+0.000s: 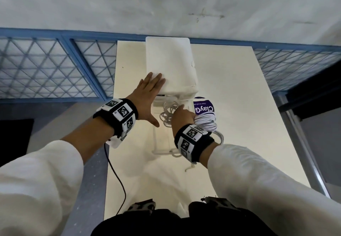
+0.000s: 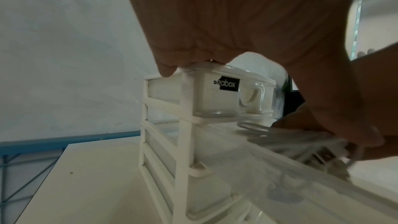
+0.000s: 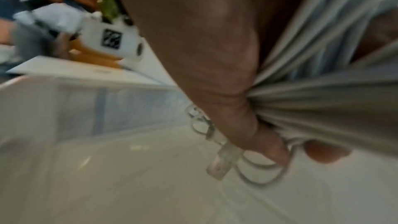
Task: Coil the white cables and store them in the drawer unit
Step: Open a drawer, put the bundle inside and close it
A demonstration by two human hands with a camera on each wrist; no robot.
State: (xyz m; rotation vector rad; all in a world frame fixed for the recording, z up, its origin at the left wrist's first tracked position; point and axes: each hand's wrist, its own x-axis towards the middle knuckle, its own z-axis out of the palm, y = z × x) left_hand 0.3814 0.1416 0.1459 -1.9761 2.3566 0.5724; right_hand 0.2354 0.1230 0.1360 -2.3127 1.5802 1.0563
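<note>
You are gripping the coiled white cable (image 1: pixel 204 123) in your right hand (image 1: pixel 182 118), hanging it over the open drawer (image 1: pixel 162 134) directly beneath, while your flat, open left hand (image 1: pixel 147 95) is pressing the drawer unit (image 1: pixel 169 64)

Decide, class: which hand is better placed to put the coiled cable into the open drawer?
The right hand. It already grips the coiled white cable at the open drawer, where another cable lies. The left hand lies flat on top of the drawer unit, steadying it.
</note>
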